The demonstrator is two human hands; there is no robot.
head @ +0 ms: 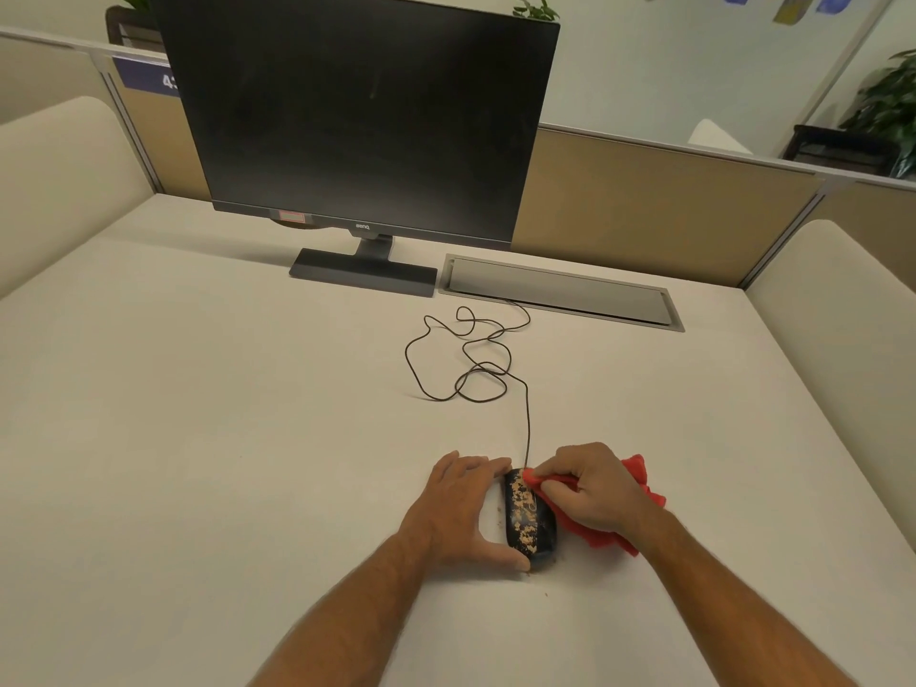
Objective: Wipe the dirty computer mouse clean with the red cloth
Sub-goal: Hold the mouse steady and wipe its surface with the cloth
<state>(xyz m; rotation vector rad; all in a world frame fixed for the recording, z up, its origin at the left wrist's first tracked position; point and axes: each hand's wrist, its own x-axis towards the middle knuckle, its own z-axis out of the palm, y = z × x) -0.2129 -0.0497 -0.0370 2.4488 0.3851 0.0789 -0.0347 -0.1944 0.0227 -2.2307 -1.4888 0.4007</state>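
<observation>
The left hand (458, 508) fingers (488, 466) and thumb brace the dirty mouse (528, 520) between them on the surface (248, 438). Right hand (590, 488) fingers pinch the red cloth (639, 480) against the mouse's front end.

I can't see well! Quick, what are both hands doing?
Left hand: grips the mouse between fingers and thumb.
Right hand: holds the red cloth against the mouse.
</observation>
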